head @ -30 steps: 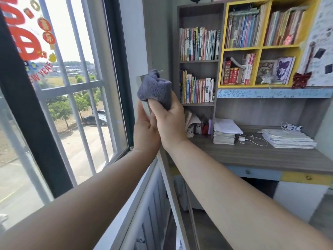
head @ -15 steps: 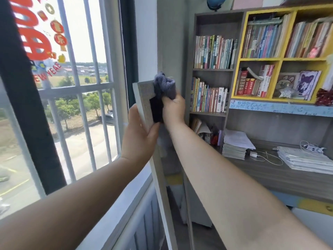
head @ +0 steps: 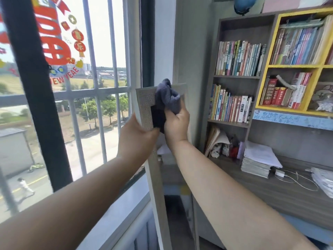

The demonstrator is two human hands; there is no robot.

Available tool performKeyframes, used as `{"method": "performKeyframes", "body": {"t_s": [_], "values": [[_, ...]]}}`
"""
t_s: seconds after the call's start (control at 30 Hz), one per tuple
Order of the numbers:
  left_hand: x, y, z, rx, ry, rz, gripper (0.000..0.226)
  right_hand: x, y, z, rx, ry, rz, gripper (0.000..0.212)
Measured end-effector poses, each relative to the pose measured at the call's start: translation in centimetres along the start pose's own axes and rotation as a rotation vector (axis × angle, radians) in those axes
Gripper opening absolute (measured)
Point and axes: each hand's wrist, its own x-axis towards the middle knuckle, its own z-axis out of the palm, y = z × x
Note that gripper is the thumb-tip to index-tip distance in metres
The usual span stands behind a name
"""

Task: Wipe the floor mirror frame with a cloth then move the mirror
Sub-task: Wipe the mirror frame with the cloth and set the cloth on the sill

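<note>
A tall floor mirror with a pale speckled frame (head: 145, 101) stands upright between the window and the bookshelf. Its top left corner is at the middle of the view. My left hand (head: 137, 136) grips the frame's left edge just below that corner. My right hand (head: 177, 121) holds a bunched grey-blue cloth (head: 167, 98) pressed against the top of the frame and the glass. The cloth hides part of the top rail, and my right arm covers much of the glass lower down.
A barred window (head: 77, 98) with red decals fills the left, with a white sill (head: 115, 213) below. A wooden bookshelf (head: 236, 58) full of books stands right of the mirror. A desk (head: 281, 192) with paper stacks and a charger cable runs along the right.
The cloth and my right hand have slid from the top left corner along the top rail to the right. My left hand stays on the left edge. The view has drawn closer.
</note>
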Motion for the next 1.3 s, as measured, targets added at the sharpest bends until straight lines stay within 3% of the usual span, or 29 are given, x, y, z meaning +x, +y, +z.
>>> {"method": "performKeyframes", "body": {"t_s": [0.13,0.37,0.63,0.73,0.8,0.87,1.0,1.2,1.3], "values": [[-0.2,0.4,-0.2,0.003,0.006,-0.012,0.027,3.7,0.5,-0.1,-0.109,0.138,0.077,0.031],[-0.1,0.5,-0.2,-0.001,0.012,-0.007,0.037,9.8,2.5,-1.8,-0.273,0.199,0.202,0.034],[-0.5,0.7,-0.3,-0.023,-0.002,0.038,0.038,6.9,7.6,-4.4,-0.277,0.341,0.443,0.026],[-0.4,0.6,-0.3,-0.032,-0.028,0.044,0.033,8.5,6.4,-3.5,-0.206,0.418,0.491,0.014],[-0.4,0.5,-0.5,-0.037,-0.047,0.057,0.038,10.8,4.7,-2.3,-0.150,0.442,0.455,0.022],[-0.4,0.4,-0.7,-0.007,-0.131,0.089,0.052,13.1,3.5,-1.6,-0.122,0.427,0.375,0.027],[-0.4,0.4,-1.0,0.002,-0.213,0.161,0.064,14.6,3.2,-1.7,-0.319,0.318,0.300,0.022],[-0.2,-0.4,-0.8,-0.045,-0.060,0.089,0.037,11.2,4.3,-3.3,-0.414,0.238,0.311,0.011],[-0.2,-0.3,-0.6,-0.049,-0.044,0.084,0.033,7.2,5.2,-5.9,-0.431,0.287,0.469,0.025]]}}
